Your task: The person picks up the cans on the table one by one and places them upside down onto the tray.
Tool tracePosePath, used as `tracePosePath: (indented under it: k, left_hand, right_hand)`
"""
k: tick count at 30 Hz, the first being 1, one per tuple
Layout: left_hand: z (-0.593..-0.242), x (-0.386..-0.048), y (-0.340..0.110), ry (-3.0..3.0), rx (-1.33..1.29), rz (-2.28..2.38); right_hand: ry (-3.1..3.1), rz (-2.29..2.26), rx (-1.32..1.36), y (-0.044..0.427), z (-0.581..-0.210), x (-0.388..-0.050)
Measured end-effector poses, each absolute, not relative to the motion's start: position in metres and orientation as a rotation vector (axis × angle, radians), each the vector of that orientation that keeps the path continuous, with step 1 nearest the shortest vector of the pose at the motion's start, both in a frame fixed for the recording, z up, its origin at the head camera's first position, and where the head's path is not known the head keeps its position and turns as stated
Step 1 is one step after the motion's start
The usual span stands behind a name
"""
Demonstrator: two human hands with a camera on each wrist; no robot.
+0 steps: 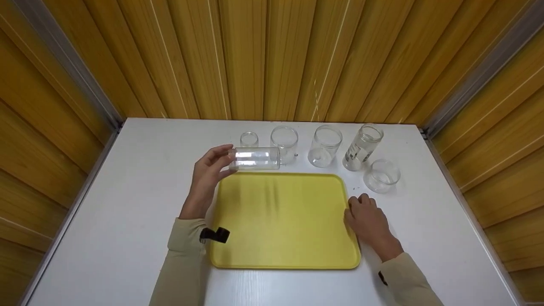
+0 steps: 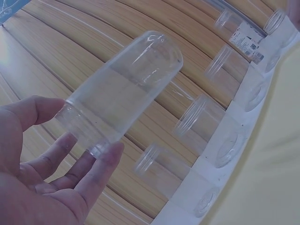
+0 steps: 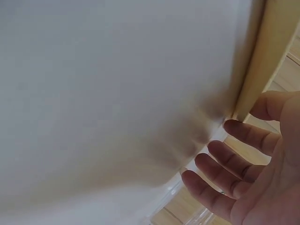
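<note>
Clear jar (image 1: 259,159), in the head view, was held near the yellow tray (image 1: 280,221), lifted, not yet set down; five others (image 1: 324,146) stood untouched. Left-wrist view: its neck (image 2: 84,124) was gripped by the left hand (image 2: 44,173). Right-wrist view: the right hand (image 3: 274,180) was loosely bent at the tray's rim; pinching could not be told.

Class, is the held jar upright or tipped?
Tipped: the head view shows the jar sideways, one end held by the left hand.
</note>
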State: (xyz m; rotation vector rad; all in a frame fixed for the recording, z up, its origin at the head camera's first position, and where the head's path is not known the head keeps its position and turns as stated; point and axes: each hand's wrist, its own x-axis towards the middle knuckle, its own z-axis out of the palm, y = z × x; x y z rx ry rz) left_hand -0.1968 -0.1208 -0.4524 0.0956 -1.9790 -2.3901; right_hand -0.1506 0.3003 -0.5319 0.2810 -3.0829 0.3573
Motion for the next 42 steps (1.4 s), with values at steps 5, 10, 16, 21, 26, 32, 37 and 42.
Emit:
tracePosePath:
  k: [5,10,16,21,26,32,37,42]
  left_hand:
    - [-0.452,-0.196,-0.118,-1.997,0.099,-2.382]
    - [-0.452,-0.194,-0.115,-2.018,0.084,-2.377]
    - [-0.452,-0.192,-0.111,-2.011,0.053,-2.392]
    - [-0.452,-0.191,-0.109,-1.984,0.027,-2.412]
    - [-0.451,-0.19,-0.106,-1.987,0.032,-2.409]
    - [-0.45,-0.188,-0.105,-1.978,0.016,-2.434]
    - [-0.449,-0.187,-0.104,-1.997,0.02,-2.438]
    - [-0.447,-0.186,-0.102,-2.0,0.025,-2.449]
  right_hand:
    - [-3.137,0.479,0.181,0.298,-0.527,-0.15]
    - [-3.066,0.546,0.153,0.292,-0.525,-0.151]
    - [-2.886,0.704,0.206,0.277,-0.52,-0.153]
    - [-2.787,1.018,0.258,0.262,-0.511,-0.159]
    - [-2.719,1.308,0.287,0.244,-0.502,-0.162]
    - [-2.712,1.359,0.363,0.228,-0.494,-0.164]
    - [-2.684,1.467,0.421,0.22,-0.489,-0.163]
    - [-2.601,1.68,0.488,0.211,-0.481,-0.164]
